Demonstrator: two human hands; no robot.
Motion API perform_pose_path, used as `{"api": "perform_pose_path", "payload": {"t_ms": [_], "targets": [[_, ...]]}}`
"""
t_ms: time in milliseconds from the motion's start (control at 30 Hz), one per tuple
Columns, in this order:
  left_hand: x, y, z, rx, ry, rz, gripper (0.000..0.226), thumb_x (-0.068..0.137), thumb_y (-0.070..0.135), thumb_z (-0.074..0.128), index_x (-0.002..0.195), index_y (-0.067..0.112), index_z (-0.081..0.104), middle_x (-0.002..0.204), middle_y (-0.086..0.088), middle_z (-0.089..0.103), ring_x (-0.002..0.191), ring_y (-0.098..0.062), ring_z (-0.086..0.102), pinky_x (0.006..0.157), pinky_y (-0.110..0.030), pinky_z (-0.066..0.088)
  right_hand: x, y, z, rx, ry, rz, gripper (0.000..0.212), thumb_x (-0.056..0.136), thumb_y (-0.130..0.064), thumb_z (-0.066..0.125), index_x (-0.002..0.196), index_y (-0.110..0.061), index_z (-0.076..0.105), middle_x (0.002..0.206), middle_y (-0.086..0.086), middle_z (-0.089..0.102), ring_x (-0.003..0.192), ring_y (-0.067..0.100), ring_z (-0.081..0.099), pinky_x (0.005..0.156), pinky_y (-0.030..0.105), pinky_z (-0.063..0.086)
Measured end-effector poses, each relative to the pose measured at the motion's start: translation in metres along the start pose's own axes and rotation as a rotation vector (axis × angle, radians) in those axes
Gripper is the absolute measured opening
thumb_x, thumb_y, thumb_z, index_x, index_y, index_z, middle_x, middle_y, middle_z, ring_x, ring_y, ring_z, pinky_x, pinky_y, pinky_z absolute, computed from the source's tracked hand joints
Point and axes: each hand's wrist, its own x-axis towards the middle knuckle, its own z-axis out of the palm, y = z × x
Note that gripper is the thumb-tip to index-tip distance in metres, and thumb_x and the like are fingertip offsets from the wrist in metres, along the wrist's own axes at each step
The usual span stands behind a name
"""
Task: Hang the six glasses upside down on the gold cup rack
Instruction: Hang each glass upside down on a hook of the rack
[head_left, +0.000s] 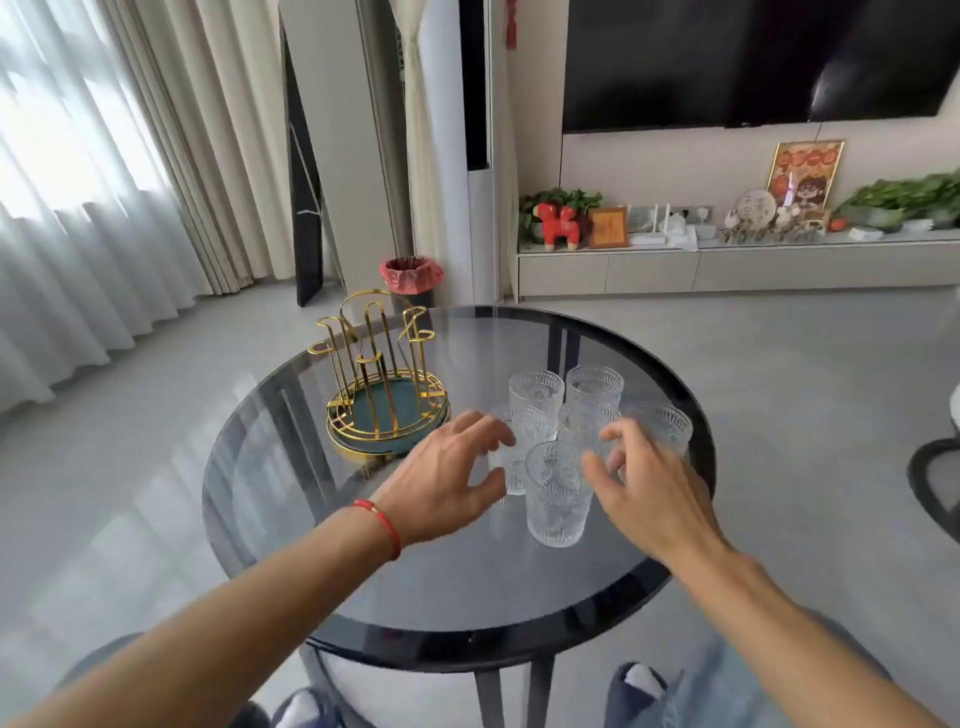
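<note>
Several clear embossed glasses stand upright in a cluster on the right half of a round dark glass table (363, 587). The nearest glass (557, 501) stands between my two hands. My left hand (441, 480), with a red string at the wrist, hovers open just left of the cluster, its fingers spread beside a partly hidden glass (522, 441). Spread fingers of my right hand (647, 486) reach in from the right, in front of the rightmost glass (662, 426). The gold cup rack (382, 379) on a green round base stands at the table's left, with nothing on its prongs.
A bin with a red bag (411, 278) stands on the floor behind the table. A low TV cabinet (727, 265) with ornaments runs along the far wall. Curtains hang on the left. A dark chair base (935, 483) shows at the right edge.
</note>
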Motion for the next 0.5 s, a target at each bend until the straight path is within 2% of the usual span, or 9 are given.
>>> {"api": "perform_pose_path", "payload": {"t_ms": [33, 100, 167, 200, 333, 433, 500], "targets": [[-0.005, 0.0, 0.008, -0.03, 0.003, -0.014, 0.033, 0.093, 0.021, 0.067, 0.126, 0.019, 0.061, 0.117, -0.001, 0.061, 0.1, -0.015, 0.061, 0.09, -0.04, 0.057, -0.005, 0.01, 0.006, 0.088, -0.029, 0.059, 0.061, 0.083, -0.072, 0.045, 0.124, -0.028, 0.054, 0.099, -0.013, 0.065, 0.084, 0.011, 0.065, 0.068, 0.032, 0.044], [-0.013, 0.002, 0.022, -0.075, 0.048, -0.059, 0.035, 0.091, 0.022, 0.069, 0.125, 0.02, 0.06, 0.116, 0.001, 0.061, 0.094, -0.014, 0.06, 0.084, -0.041, 0.058, -0.011, 0.022, 0.018, 0.294, -0.225, 0.177, 0.084, 0.071, -0.08, 0.059, 0.137, -0.032, 0.043, 0.119, -0.012, 0.061, 0.102, 0.006, 0.063, 0.081, 0.028, 0.047], [-0.02, 0.005, 0.039, -0.118, 0.093, -0.142, 0.033, 0.091, 0.025, 0.071, 0.122, 0.021, 0.061, 0.112, 0.004, 0.062, 0.091, -0.016, 0.062, 0.08, -0.043, 0.058, -0.015, 0.024, 0.029, 0.287, -0.402, 0.182, 0.102, 0.063, -0.08, 0.074, 0.145, -0.037, 0.031, 0.133, -0.016, 0.051, 0.118, 0.008, 0.057, 0.089, 0.03, 0.046], [-0.022, 0.005, 0.046, -0.166, 0.116, -0.193, 0.033, 0.091, 0.027, 0.072, 0.121, 0.021, 0.061, 0.11, 0.005, 0.063, 0.09, -0.016, 0.063, 0.079, -0.043, 0.059, -0.014, 0.022, 0.035, 0.276, -0.421, 0.18, 0.104, 0.062, -0.077, 0.079, 0.145, -0.038, 0.031, 0.135, -0.017, 0.05, 0.122, 0.008, 0.055, 0.091, 0.031, 0.045], [-0.023, 0.007, 0.059, -0.367, 0.051, -0.304, 0.056, 0.091, 0.041, 0.076, 0.136, 0.024, 0.049, 0.12, 0.005, 0.061, 0.096, -0.012, 0.066, 0.084, -0.041, 0.06, -0.013, 0.011, 0.05, 0.383, -0.338, 0.196, 0.096, 0.071, -0.06, 0.086, 0.146, -0.031, 0.034, 0.144, -0.011, 0.057, 0.132, 0.014, 0.056, 0.099, 0.033, 0.046], [-0.019, 0.008, 0.059, -0.484, 0.026, -0.365, 0.076, 0.088, 0.045, 0.08, 0.149, 0.024, 0.039, 0.128, 0.006, 0.056, 0.105, -0.009, 0.065, 0.091, -0.041, 0.06, -0.015, -0.001, 0.048, 0.247, -0.275, 0.137, 0.083, 0.073, -0.056, 0.084, 0.138, -0.026, 0.041, 0.136, -0.006, 0.063, 0.124, 0.021, 0.061, 0.091, 0.035, 0.05], [-0.02, 0.009, 0.058, -0.496, 0.009, -0.353, 0.089, 0.084, 0.045, 0.084, 0.154, 0.025, 0.033, 0.132, 0.006, 0.052, 0.111, -0.01, 0.061, 0.095, -0.04, 0.058, -0.022, -0.009, 0.046, 0.199, -0.239, 0.057, 0.076, 0.069, -0.053, 0.081, 0.132, -0.03, 0.045, 0.132, -0.008, 0.064, 0.119, 0.019, 0.062, 0.089, 0.036, 0.053]]}}
